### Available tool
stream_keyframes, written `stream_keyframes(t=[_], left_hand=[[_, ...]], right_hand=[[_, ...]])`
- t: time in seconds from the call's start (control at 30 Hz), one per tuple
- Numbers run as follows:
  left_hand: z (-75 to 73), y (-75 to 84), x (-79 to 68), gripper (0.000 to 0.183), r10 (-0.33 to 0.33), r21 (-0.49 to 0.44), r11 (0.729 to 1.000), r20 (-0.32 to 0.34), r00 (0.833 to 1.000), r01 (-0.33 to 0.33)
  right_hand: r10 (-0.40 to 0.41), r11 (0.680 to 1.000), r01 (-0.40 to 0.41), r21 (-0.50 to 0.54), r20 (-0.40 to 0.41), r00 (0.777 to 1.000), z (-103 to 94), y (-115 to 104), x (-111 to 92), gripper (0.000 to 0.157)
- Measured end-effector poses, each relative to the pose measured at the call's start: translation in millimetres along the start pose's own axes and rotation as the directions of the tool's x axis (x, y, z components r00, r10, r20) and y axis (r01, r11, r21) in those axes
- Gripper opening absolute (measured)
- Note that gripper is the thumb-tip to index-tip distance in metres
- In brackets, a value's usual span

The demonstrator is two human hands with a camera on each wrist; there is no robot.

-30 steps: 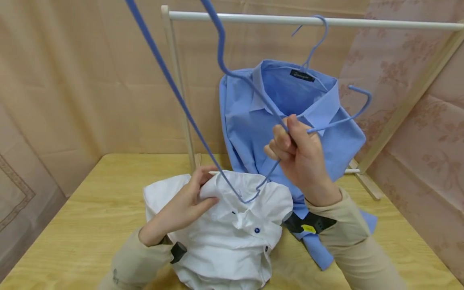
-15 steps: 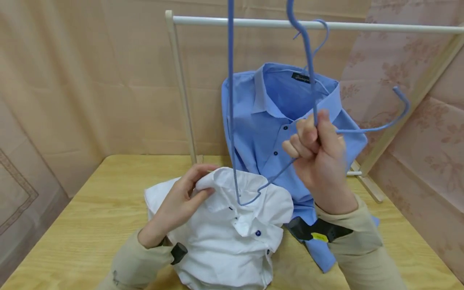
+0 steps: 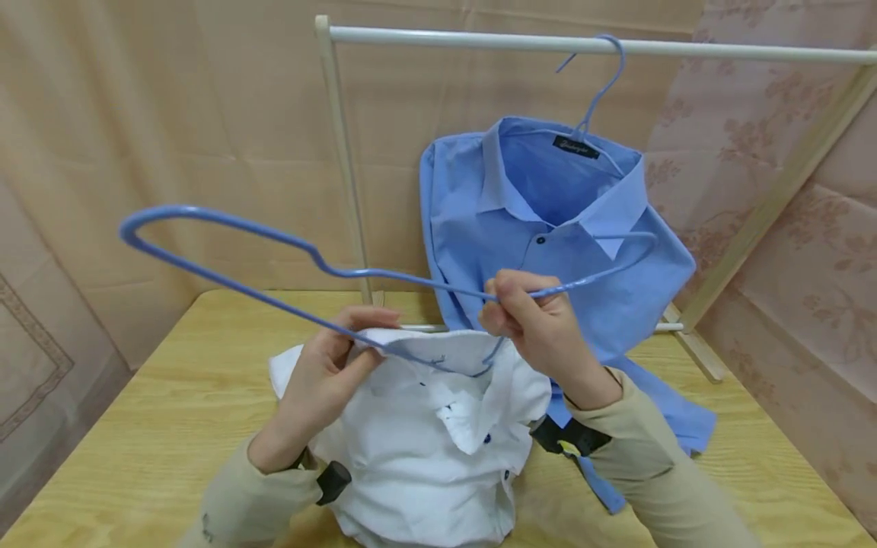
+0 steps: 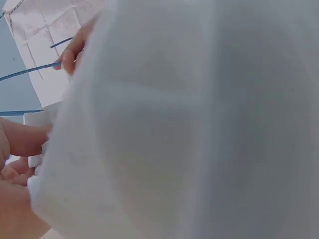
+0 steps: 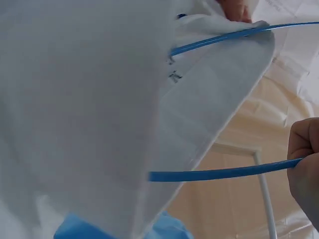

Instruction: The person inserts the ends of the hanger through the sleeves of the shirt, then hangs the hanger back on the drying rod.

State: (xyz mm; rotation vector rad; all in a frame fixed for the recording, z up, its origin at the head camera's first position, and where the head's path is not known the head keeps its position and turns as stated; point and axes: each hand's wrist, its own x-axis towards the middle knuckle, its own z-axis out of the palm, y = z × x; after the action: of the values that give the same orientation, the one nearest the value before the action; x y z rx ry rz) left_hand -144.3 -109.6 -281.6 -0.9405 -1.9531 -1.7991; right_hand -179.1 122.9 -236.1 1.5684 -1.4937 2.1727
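Observation:
A white shirt (image 3: 418, 449) with dark buttons lies bunched on the table, its collar toward the rack. My left hand (image 3: 325, 380) pinches the left side of its collar between thumb and fingers. Above the shirt, my right hand (image 3: 530, 323) grips a blue wire hanger (image 3: 226, 285) near the base of its hook. One end of the hanger dips into the neck opening, hidden by the cloth; the other sticks out to the left over my left hand. In the right wrist view, the hanger (image 5: 214, 174) passes behind the white cloth.
A blue shirt (image 3: 466, 198) hangs on another blue hanger (image 3: 603, 84) from the rack's white rail (image 3: 438, 36), just behind my right hand. Its lower part trails onto the wooden table (image 3: 171, 411). Wooden rack posts (image 3: 349, 167) stand at both sides, before draped curtains.
My right hand first went right, then back left and down, tilting the hanger so its free end swung from above down to the left. The left hand stays on the collar, slightly left.

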Motion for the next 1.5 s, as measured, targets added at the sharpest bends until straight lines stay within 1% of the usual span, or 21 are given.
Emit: stream_keyframes(t=[0.07,0.13,0.23,0.27,0.37,0.47,0.6,0.67,0.7,0.8,0.87,0.9,0.93,1.0,1.1,1.17,1.23,1.3,1.37,1.4,1.5], left_hand=[[-3.0,2.2,-0.6,0.032,-0.023,-0.03,0.999,-0.047,0.999,0.022],[-7.4,4.6,-1.3,0.035,-0.04,-0.08,0.996,-0.1,0.994,0.032],[-13.8,8.4,-1.8,0.033,-0.049,-0.136,0.99,-0.168,0.985,0.026],[-15.3,9.2,-1.5,0.032,-0.052,-0.137,0.99,-0.187,0.981,0.027],[-17.6,10.0,0.9,0.029,-0.072,-0.13,0.991,-0.227,0.971,0.043],[-17.2,8.7,4.4,0.028,-0.077,-0.112,0.993,-0.279,0.957,0.047],[-15.8,8.2,7.2,0.025,-0.047,-0.115,0.993,-0.366,0.93,0.005],[-15.4,8.5,7.9,0.021,-0.039,-0.133,0.991,-0.406,0.913,-0.017],[-15.4,8.8,8.2,0.02,-0.034,-0.143,0.989,-0.422,0.906,-0.03],[-16.0,9.5,9.2,0.016,-0.023,-0.198,0.977,-0.466,0.885,-0.079],[-16.9,10.0,9.9,0.015,-0.015,-0.238,0.965,-0.481,0.877,-0.113],[-17.2,10.3,10.0,0.015,-0.008,-0.253,0.959,-0.485,0.875,-0.131],[-17.4,10.6,9.7,0.014,0.005,-0.273,0.949,-0.484,0.875,-0.156],[-17.5,11.2,8.7,0.011,0.027,-0.304,0.933,-0.476,0.879,-0.194],[-16.7,10.0,7.5,0.01,0.058,-0.299,0.929,-0.464,0.884,-0.218],[-15.7,8.9,7.9,0.01,0.063,-0.291,0.932,-0.457,0.887,-0.216],[-14.3,7.7,9.0,0.012,0.057,-0.279,0.938,-0.457,0.887,-0.204],[-13.1,5.9,10.1,0.014,0.052,-0.302,0.93,-0.46,0.887,-0.211],[-11.3,6.1,10.6,0.013,0.048,-0.321,0.92,-0.476,0.878,-0.225],[-10.6,6.4,10.5,0.011,0.053,-0.328,0.913,-0.49,0.87,-0.24],[-9.4,7.6,9.2,0.007,0.066,-0.349,0.891,-0.534,0.843,-0.29]], right_hand=[[0.036,0.994,-0.036,-0.101,-0.004,0.999,-2.8,4.7,-2.0,0.039],[0.084,0.978,-0.086,-0.19,-0.018,0.996,-6.7,6.1,-3.8,0.038],[0.165,0.931,-0.164,-0.325,-0.026,0.986,-12.4,3.9,-5.6,0.037],[0.183,0.921,-0.181,-0.346,-0.027,0.983,-14.0,2.2,-5.9,0.037],[0.204,0.9,-0.203,-0.385,-0.04,0.978,-18.3,-2.7,-5.5,0.03],[0.194,0.898,-0.212,-0.386,-0.084,0.977,-20.7,-8.2,-3.7,0.019],[0.195,0.901,-0.223,-0.372,-0.113,0.974,-21.8,-17.4,-2.8,0.011],[0.197,0.892,-0.227,-0.392,-0.116,0.973,-22.5,-21.6,-3.4,0.011],[0.199,0.882,-0.231,-0.411,-0.119,0.973,-22.9,-23.7,-3.6,0.011],[0.2,0.816,-0.247,-0.523,-0.145,0.969,-25.8,-27.5,-4.9,0.012],[0.197,0.779,-0.247,-0.576,-0.148,0.969,-29.5,-27.6,-6.7,0.011],[0.206,0.771,-0.26,-0.581,-0.158,0.966,-31.5,-26.8,-8.3,0.011],[0.225,0.774,-0.282,-0.568,-0.169,0.96,-33.7,-25.6,-10.3,0.009],[0.273,0.798,-0.332,-0.503,-0.189,0.943,-39.0,-22.2,-14.6,0.006],[0.389,0.81,-0.465,-0.356,-0.268,0.882,-46.4,-15.9,-21.0,0.01],[0.45,0.798,-0.526,-0.294,-0.291,0.845,-51.5,-12.7,-24.0,0.015],[0.491,0.775,-0.566,-0.281,-0.295,0.819,-55.5,-10.2,-26.6,0.016],[0.514,0.754,-0.588,-0.295,-0.293,0.806,-58.1,-8.5,-29.7,0.017],[0.525,0.739,-0.594,-0.318,-0.281,0.804,-59.6,-8.7,-32.8,0.017],[0.529,0.733,-0.597,-0.326,-0.277,0.802,-60.2,-8.7,-34.5,0.018],[0.542,0.738,-0.599,-0.311,-0.257,0.8,-61.7,-7.0,-39.4,0.017]])
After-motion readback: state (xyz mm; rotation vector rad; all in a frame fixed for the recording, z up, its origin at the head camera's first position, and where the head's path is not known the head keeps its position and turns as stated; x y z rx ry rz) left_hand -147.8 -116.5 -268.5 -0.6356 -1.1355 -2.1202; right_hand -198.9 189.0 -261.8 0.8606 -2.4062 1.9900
